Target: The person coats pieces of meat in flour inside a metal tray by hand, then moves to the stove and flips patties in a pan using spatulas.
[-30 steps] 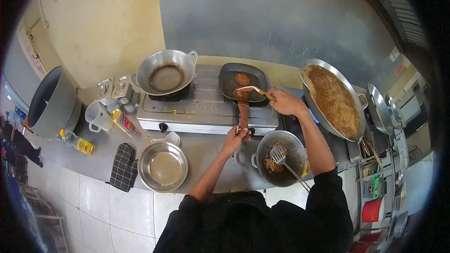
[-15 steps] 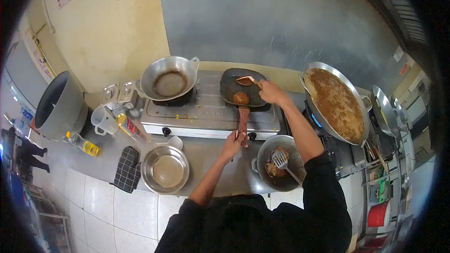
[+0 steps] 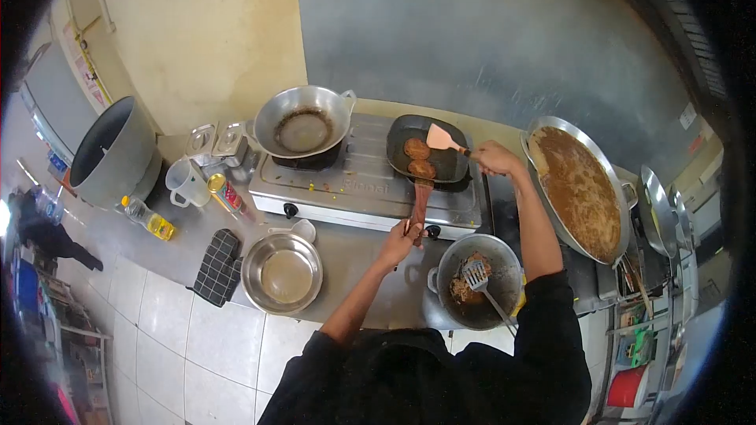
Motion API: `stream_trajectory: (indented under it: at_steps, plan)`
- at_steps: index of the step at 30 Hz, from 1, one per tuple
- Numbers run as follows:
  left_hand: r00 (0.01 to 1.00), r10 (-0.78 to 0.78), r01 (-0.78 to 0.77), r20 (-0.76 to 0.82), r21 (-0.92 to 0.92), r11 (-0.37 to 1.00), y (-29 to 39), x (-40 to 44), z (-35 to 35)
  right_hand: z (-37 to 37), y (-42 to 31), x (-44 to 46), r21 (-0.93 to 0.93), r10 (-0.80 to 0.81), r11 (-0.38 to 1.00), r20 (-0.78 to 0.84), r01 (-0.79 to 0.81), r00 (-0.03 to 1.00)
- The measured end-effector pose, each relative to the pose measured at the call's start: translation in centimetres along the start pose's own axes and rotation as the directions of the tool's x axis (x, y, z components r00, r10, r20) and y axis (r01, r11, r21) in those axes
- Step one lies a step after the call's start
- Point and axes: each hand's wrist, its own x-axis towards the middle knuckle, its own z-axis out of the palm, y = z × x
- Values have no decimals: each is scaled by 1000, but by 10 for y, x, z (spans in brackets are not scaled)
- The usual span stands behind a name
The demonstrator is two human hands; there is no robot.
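Observation:
My left hand [image 3: 400,245] is closed around the reddish-brown handle of a dark square frying pan [image 3: 450,167] on the gas stove [image 3: 354,186]. Two browned patties [image 3: 417,149] lie side by side in the pan. My right hand [image 3: 496,159] grips a spatula [image 3: 443,138] with a pale pink blade, which is held over the pan's right half beside the far patty. Below the stove, a grey pot [image 3: 504,256] contains a brown crumbly mixture [image 3: 465,291] and a slotted metal turner [image 3: 477,274].
On the left burner stands an aluminium wok [image 3: 272,122]. A big wok [image 3: 543,181] of bubbling brown liquid is at right. A steel bowl [image 3: 315,279], checked oven mitt [image 3: 214,267], oil bottle [image 3: 150,218], can [image 3: 224,191], clear jug [image 3: 187,182] and large grey pot [image 3: 118,149] occupy the left counter.
The spatula has come off the far patty, and its blade now shows flat and pale. My right hand has shifted right and slightly down. My left hand keeps its grip; the view has shifted slightly.

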Motion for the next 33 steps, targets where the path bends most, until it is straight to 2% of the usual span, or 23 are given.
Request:
stream_trajectory:
  at_steps: [1,3,4,6,10,12,16,18,22,24,27,28,30,33]
  plan:
    - [1000,4,-4,-8,0,1000,-1,2,0,1,-1,2,-3,-8,1000,4,8,1000]
    - [1000,-18,18,-22,18,1000,-4,2,0,10,1,1,231,71,968,105,-93,992]
    - [1000,-14,15,-28,19,1000,-1,0,1,13,2,1,230,64,969,106,-88,992]
    - [1000,-8,8,-17,34,999,6,-3,2,15,5,1,378,118,909,175,-177,977]
    - [999,-11,12,-31,33,999,8,-3,2,0,2,-10,271,83,953,198,-136,977]
    - [999,2,-1,-36,23,1000,5,-2,3,-4,5,-7,213,116,962,251,-171,961]
    - [999,-27,28,-23,22,999,-5,2,5,7,1,5,231,80,961,288,-151,954]
    - [1000,-1,1,-27,6,1000,-8,2,3,15,2,14,563,66,789,322,-247,944]
    - [998,6,-7,-56,-14,1000,-1,-2,4,5,-9,7,478,57,866,200,-149,978]
    - [1000,8,-9,-27,-33,999,-4,-1,2,-2,-19,3,379,13,924,101,-51,995]
    - [999,-32,32,13,8,999,-12,2,-1,-5,-33,7,323,-52,946,68,27,996]
    - [998,-48,46,45,44,998,-1,-2,2,-3,-32,14,291,-67,956,82,41,994]
    - [993,-107,109,-42,47,993,28,-15,16,3,-36,17,289,-68,956,73,44,995]
    - [989,-144,145,-14,74,987,23,-11,12,3,-46,15,257,-24,966,11,20,1000]
